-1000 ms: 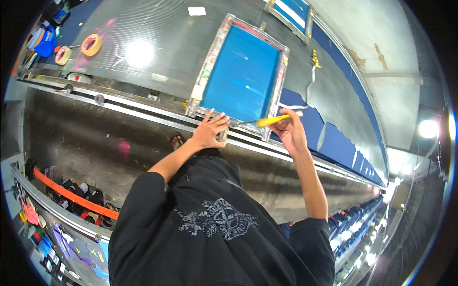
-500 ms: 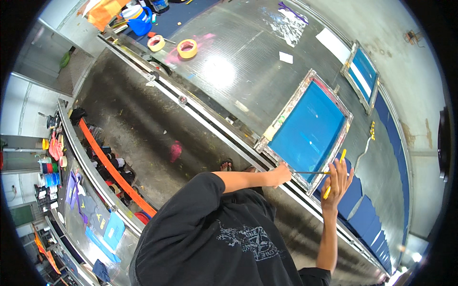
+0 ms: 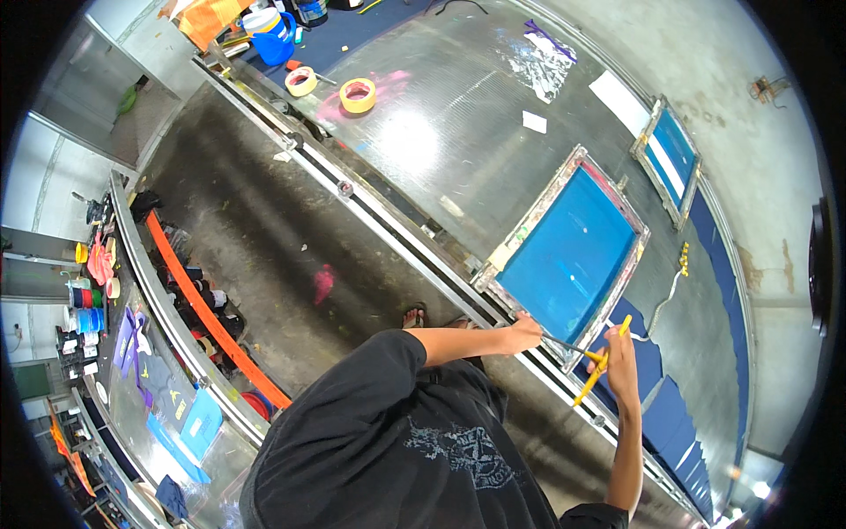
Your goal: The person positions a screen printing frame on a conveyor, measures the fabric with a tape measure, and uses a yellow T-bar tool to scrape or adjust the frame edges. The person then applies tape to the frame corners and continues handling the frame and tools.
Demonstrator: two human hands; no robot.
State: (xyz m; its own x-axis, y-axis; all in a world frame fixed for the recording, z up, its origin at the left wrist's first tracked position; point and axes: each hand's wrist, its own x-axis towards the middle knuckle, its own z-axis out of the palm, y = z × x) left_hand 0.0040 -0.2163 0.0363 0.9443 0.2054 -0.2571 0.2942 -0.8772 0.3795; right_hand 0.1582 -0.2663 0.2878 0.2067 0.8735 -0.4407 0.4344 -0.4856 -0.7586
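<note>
My right hand (image 3: 622,363) is closed round the yellow bar of a T-handle wrench (image 3: 583,390) near the table's edge. The wrench's dark shaft slants up and left to my left hand (image 3: 522,335), whose fingers are pinched at its far end. The tip is hidden behind those fingers, beside the near corner of a screen printing frame (image 3: 539,231). This frame has blue mesh and worn, stained edges, and lies on the long grey table (image 3: 441,159).
A second blue screen frame (image 3: 671,152) lies farther off, near dark blue fabric pieces (image 3: 674,414). A metal rail (image 3: 397,242) follows the table's near edge. Rolls of tape (image 3: 358,95) and a blue jug (image 3: 273,48) stand at far left. Behind is another table with an orange strip (image 3: 207,304).
My right hand has moved down a little in view, and the wrench's yellow bar has come down and tilted with it. The shaft slants more now. My left hand stays by the frame's corner.
</note>
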